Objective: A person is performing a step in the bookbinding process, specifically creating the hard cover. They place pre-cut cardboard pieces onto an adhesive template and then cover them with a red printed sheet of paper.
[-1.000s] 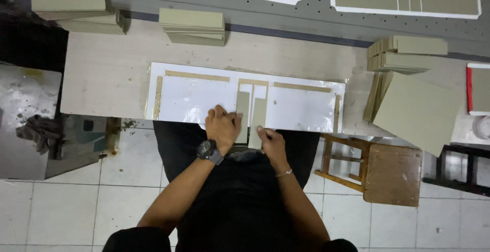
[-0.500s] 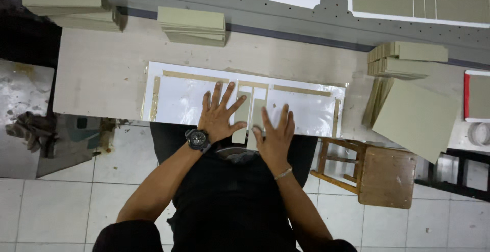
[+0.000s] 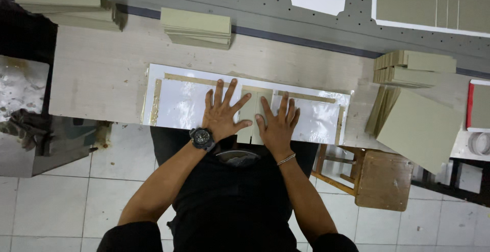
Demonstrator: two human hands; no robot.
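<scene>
Left hand (image 3: 223,113) and right hand (image 3: 278,122), fingers spread flat and gripping nothing, press on a white sheet (image 3: 184,101) at the table's (image 3: 97,73) near edge, flanking the narrow grey strip (image 3: 253,110), apparently to hold it flat.

- The left hand (image 3: 223,113) lies flat with fingers spread on a long white glossy sheet (image 3: 184,104) at the centre of the frame.
- The right hand (image 3: 278,124) lies flat just beside it, fingers splayed, partly over the narrow greyish board strip (image 3: 251,110) between the two hands.
- The sheet rests on a pale wooden table (image 3: 102,73).
- Stacks of greyish boards (image 3: 196,26) sit in the upper part of the frame.
- A wooden stool (image 3: 383,180) stands at lower right.
</scene>
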